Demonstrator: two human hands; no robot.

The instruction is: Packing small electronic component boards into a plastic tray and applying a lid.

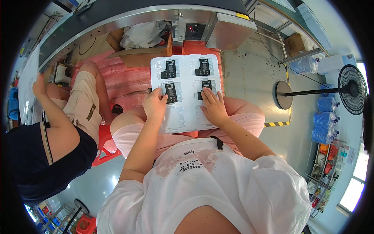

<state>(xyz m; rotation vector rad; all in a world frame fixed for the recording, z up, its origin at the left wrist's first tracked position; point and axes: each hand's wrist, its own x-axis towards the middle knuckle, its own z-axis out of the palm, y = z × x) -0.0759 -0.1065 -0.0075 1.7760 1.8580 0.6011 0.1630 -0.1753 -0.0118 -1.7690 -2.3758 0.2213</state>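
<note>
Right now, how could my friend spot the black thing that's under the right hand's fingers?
Find the white tray. Among its four black pieces, two on each side, look at the lower right one. It's the only one with the right hand's fingers lying over it.

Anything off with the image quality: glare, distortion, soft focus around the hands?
Head view: fisheye curves the steel bench edge and blackens the corners; head view: the window is blown out and the floor shows glare spots; head view: white plastic tray, left hand and right hand look fairly sharp, but print on the black batteries is too small to read.
</note>
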